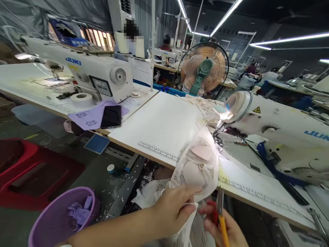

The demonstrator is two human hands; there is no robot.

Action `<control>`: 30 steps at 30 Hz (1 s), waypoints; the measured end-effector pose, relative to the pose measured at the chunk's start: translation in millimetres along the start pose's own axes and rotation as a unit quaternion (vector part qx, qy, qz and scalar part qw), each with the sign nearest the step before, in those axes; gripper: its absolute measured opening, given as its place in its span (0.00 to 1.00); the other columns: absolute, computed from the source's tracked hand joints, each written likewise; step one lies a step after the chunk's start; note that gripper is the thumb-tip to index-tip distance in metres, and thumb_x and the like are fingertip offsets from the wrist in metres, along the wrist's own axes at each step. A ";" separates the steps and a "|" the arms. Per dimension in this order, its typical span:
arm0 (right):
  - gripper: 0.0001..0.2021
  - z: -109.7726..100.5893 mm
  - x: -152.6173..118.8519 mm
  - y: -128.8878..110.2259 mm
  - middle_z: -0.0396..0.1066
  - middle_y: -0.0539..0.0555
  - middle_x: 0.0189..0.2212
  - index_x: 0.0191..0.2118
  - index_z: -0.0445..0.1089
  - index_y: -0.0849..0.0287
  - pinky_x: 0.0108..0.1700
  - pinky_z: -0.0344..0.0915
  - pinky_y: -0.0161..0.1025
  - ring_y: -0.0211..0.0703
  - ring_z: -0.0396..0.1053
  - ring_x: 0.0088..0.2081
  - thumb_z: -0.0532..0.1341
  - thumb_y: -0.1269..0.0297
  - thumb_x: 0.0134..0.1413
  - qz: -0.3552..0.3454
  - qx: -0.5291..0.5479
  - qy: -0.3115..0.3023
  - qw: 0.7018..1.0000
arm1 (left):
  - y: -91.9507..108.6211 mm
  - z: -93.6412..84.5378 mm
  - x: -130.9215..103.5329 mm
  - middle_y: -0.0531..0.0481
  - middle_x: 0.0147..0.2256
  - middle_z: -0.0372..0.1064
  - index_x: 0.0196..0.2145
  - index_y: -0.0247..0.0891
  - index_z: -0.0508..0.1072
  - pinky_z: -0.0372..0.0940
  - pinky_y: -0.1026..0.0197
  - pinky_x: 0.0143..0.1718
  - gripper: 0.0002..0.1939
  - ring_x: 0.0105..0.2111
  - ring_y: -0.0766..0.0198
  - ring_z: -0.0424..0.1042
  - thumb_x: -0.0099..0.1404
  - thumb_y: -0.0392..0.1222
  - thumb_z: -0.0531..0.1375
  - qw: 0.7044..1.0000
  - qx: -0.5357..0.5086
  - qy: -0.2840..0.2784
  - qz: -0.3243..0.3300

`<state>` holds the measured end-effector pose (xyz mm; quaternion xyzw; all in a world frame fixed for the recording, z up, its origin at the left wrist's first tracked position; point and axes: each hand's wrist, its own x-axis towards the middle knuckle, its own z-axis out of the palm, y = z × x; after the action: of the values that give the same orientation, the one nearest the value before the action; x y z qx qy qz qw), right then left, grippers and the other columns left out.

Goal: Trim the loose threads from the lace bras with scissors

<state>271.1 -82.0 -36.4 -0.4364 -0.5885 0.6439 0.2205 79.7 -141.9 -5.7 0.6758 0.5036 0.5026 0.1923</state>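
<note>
Here's the left hand (171,209), fingers and thumb closed together on the near edge of the pale garment (195,175), right at the table's (156,127) front rim. The garment's padded cups lie ahead of that hand and a touch to its right; its long axis runs away from the person, leaning slightly right, its far end up on the tabletop near the lit head of the right-hand sewing machine (277,127). More pale cloth (151,192) hangs below the rim, left of the cups.

Over on the right, the right hand (231,230) is closed round the orange and red handles of the scissors (220,214). They stand steeply, just right of the garment's near end, long axis close to the garment's own, tips pointing away from the person towards the table rim. The left hand is nearer the garment, holding it; the right is just beside. Those fingers are blurred, so whether the blades are parted or together I can't tell.
</note>
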 end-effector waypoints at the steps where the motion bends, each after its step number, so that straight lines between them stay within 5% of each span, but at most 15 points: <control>1: 0.14 -1.1 2.5 -10.3 0.72 0.57 0.31 0.32 0.72 0.59 0.35 0.68 0.36 0.43 0.70 0.31 0.68 0.56 0.41 -0.025 -0.003 0.006 1.000 | 1.9 1.8 0.7 0.50 0.31 0.69 0.53 0.40 0.58 0.66 0.67 0.31 0.21 0.30 0.66 0.70 0.62 0.34 0.52 1.000 -0.002 -0.010 0.006; 6: 0.14 6.5 11.7 -48.7 0.69 0.52 0.26 0.30 0.66 0.58 0.34 0.66 0.37 0.40 0.67 0.30 0.68 0.58 0.39 -0.131 0.064 -0.062 0.987 | 6.5 6.4 6.1 0.54 0.30 0.69 0.55 0.43 0.55 0.67 0.68 0.32 0.22 0.29 0.68 0.71 0.64 0.34 0.51 0.999 0.016 -0.050 0.009; 17: 0.13 -1.7 13.3 -47.3 0.63 0.48 0.25 0.31 0.61 0.58 0.30 0.61 0.33 0.33 0.61 0.26 0.65 0.60 0.43 -0.149 0.042 -0.090 0.984 | 1.2 14.6 9.6 0.55 0.30 0.70 0.54 0.43 0.55 0.64 0.70 0.28 0.22 0.26 0.69 0.70 0.62 0.36 0.52 0.993 0.002 -0.106 -0.059; 23: 0.12 0.9 11.7 -43.4 0.64 0.49 0.24 0.29 0.61 0.58 0.29 0.60 0.34 0.34 0.59 0.25 0.64 0.58 0.44 -0.167 -0.015 -0.010 0.986 | 4.4 14.8 16.9 0.52 0.29 0.72 0.35 0.40 0.71 0.62 0.67 0.24 0.10 0.26 0.64 0.69 0.55 0.44 0.57 0.968 -0.066 -0.128 -0.203; 30: 0.16 10.1 16.3 -38.4 0.61 0.49 0.25 0.29 0.57 0.57 0.29 0.61 0.35 0.35 0.60 0.26 0.63 0.53 0.45 -0.151 0.028 0.004 0.988 | 8.9 15.1 26.9 0.55 0.19 0.65 0.20 0.37 0.70 0.58 0.68 0.23 0.11 0.21 0.68 0.62 0.55 0.45 0.58 0.931 -0.170 -0.111 -0.303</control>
<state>245.4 -66.7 -5.6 -0.3388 -0.6282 0.6181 0.3294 96.9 -118.4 7.8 0.5003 0.5664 0.4202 0.5023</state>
